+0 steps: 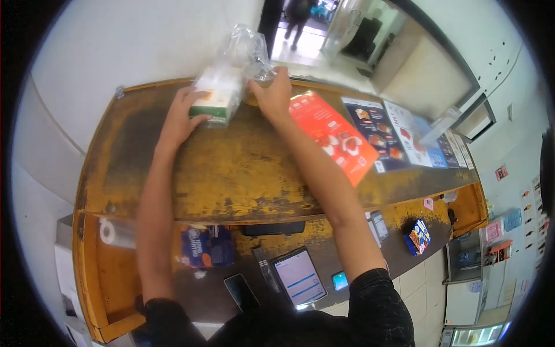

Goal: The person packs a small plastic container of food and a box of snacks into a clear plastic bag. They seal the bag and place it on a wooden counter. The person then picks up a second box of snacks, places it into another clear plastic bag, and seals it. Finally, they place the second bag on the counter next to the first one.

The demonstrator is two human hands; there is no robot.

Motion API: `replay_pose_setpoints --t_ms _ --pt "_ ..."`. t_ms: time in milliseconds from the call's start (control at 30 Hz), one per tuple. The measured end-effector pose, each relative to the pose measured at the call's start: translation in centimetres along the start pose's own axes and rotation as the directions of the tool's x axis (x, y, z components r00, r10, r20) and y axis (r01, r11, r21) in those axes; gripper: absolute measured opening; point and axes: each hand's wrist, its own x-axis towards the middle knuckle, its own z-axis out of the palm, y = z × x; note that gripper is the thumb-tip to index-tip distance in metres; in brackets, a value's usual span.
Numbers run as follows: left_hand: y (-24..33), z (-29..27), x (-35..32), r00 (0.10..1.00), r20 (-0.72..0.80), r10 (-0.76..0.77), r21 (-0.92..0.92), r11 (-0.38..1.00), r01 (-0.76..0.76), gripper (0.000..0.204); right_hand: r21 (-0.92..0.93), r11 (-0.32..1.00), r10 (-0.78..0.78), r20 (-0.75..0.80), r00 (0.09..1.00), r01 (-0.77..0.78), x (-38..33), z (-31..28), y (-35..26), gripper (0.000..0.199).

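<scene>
At the far left of the worn wooden counter (231, 173), a white and green box (211, 109) sits inside a clear plastic bag (241, 49). My left hand (182, 113) grips the box by its left side, thumb at the front edge and fingers over the top. The bag's loose upper part rises behind the box. My right hand (274, 95) pinches the gathered plastic on the right, thumb and fingers closed on it. Beside my right forearm lies a red printed menu sheet (332, 136).
More printed menus (376, 133) and a clear stand (442, 126) line the counter's right. On the lower shelf are a tablet (299, 277), phones (241, 292), a blue packet (205, 246), a plastic roll (110, 232) and a blue box (417, 237). A window opening stands behind.
</scene>
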Motion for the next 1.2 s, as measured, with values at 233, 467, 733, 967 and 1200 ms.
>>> replay_pose_setpoints --t_ms 233,467,733,967,1200 --pt "1.8 1.4 0.0 0.993 -0.058 -0.104 0.171 0.979 0.112 0.054 0.015 0.999 -0.052 0.094 0.994 0.051 0.5 1.2 0.2 0.081" --pt "1.5 1.5 -0.3 0.995 -0.044 -0.089 0.257 0.962 0.097 0.057 -0.298 0.874 -0.235 0.434 0.87 0.384 -8.3 -12.1 1.5 0.072" --pt "5.3 -1.3 -3.5 0.953 -0.254 -0.165 0.233 0.946 0.226 0.068 -0.589 0.667 -0.126 0.514 0.848 0.456 -9.6 -19.3 12.8 0.041" --pt "18.5 -7.7 -30.5 0.836 -0.541 -0.094 0.092 0.981 0.17 0.033 -0.722 0.643 -0.082 0.267 0.96 0.256 -9.6 -20.3 11.3 0.065" --pt "39.3 2.3 -76.3 -0.073 -0.614 -0.786 -0.288 0.137 0.948 0.021 -0.197 0.704 -0.686 0.064 0.725 0.683 -16.2 -17.4 0.3 0.029"
